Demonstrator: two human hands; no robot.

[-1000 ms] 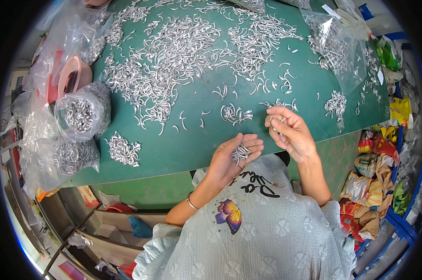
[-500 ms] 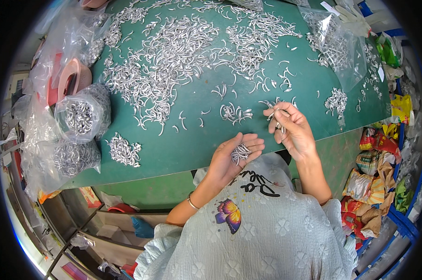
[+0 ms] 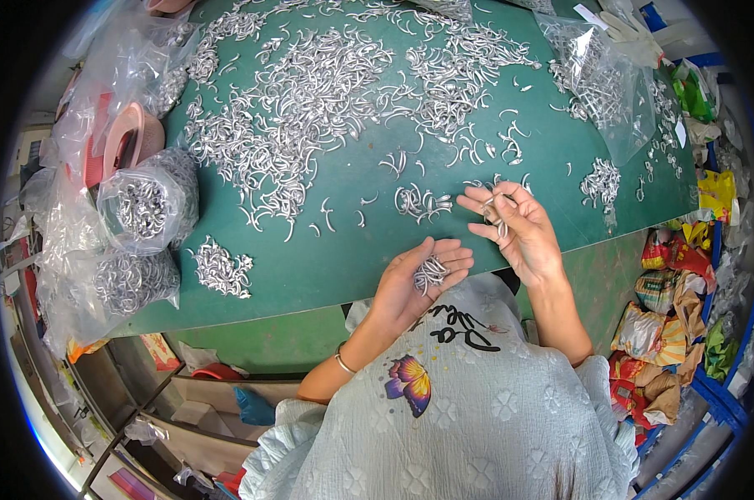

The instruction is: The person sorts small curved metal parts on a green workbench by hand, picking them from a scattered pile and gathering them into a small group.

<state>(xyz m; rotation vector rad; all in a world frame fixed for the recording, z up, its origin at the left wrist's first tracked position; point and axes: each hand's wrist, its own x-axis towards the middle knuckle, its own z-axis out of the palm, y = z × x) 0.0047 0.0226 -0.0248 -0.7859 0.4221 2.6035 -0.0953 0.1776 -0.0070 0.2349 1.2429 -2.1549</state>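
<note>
My left hand is turned palm up near the table's front edge, cupped under a small heap of curved silver metal pieces. To its right and a little farther off, my right hand pinches one or more curved silver pieces between thumb and fingers; how many cannot be made out. Just left of the right hand, on the green table, lies a little cluster of the same curved pieces. A large spread of them covers the far middle of the tabletop.
At the left stand clear plastic bags filled with metal pieces, beside a pink basket. Small piles lie at the front left and right. Another filled bag sits at the far right. Colourful packages line the right side.
My right hand's fingers have spread and stretched slightly leftward around the held pieces. The left hand and its heap look unmoved.
</note>
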